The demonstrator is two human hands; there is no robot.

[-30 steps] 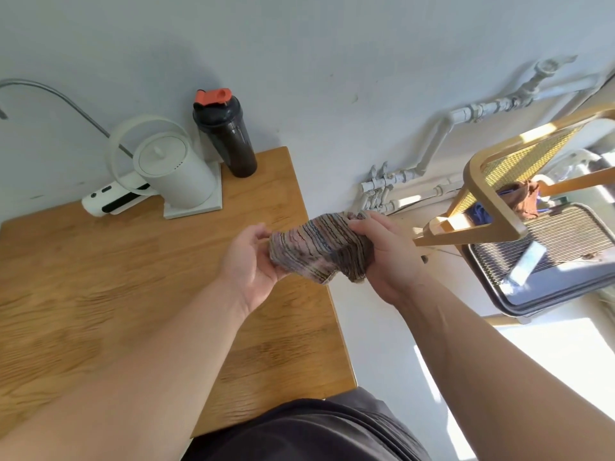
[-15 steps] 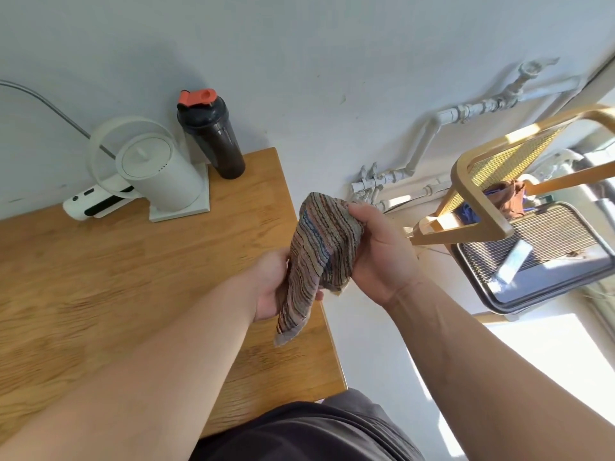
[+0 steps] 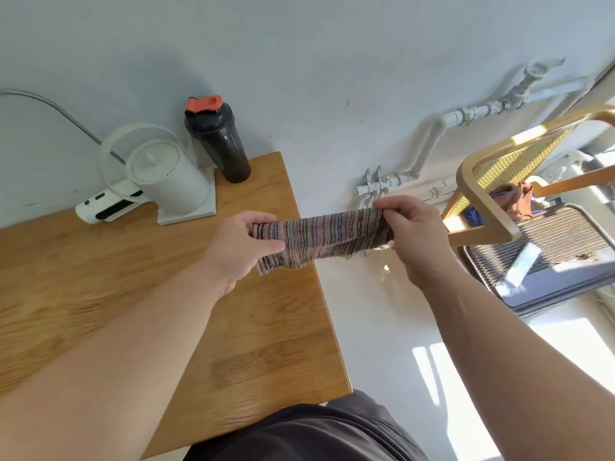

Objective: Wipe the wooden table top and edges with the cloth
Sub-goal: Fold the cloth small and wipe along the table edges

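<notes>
The wooden table (image 3: pixel 133 294) lies below and to the left of both hands. The striped cloth (image 3: pixel 319 237) stretches between them, long axis left to right, over the table's right edge. Left hand (image 3: pixel 239 251) and right hand (image 3: pixel 412 234) each pinch one end.

The wooden bench (image 3: pixel 100 294) stands against the pale wall, its right edge free. At the back sit three things — a white kettle (image 3: pixel 166 176) on a square white base, a dark shaker bottle (image 3: pixel 221 144) with an orange cap just beside it, and a white power strip (image 3: pixel 106 207) to the kettle's left.
</notes>
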